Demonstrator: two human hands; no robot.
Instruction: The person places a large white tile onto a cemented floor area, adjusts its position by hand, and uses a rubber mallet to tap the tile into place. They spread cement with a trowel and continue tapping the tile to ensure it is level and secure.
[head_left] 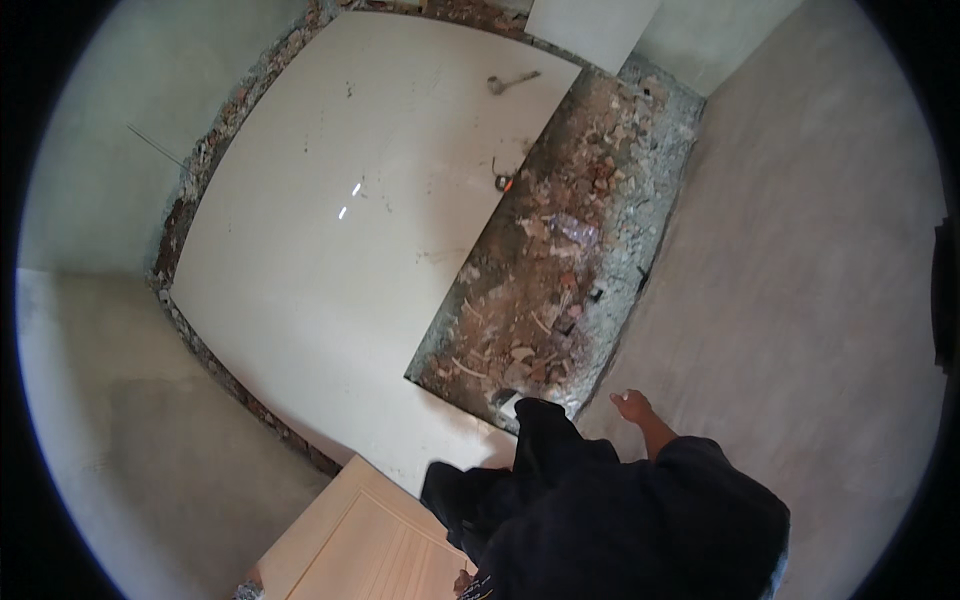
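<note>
My right hand point(632, 406) is held out beside the plastered wall on the right, its fingers loosely apart and no tool visible in it. Whether it touches the wall I cannot tell. Low in the view, only a small part of my left hand point(462, 582) shows, at the edge of a light wooden door panel point(375, 535); its fingers are mostly hidden. Large pale tiles point(330, 230) cover much of the floor ahead. On them lie a trowel-like or hammer-like tool point(513, 82) and a small black and orange tape measure point(503, 183) near the tile edge.
A strip of bare ground with rubble point(560, 270) runs between the tiles and the right wall point(790, 250). A crumpled plastic bottle point(573, 229) lies in it. A white panel point(590, 30) stands at the far end. A thin rod point(160, 148) sticks out by the left wall.
</note>
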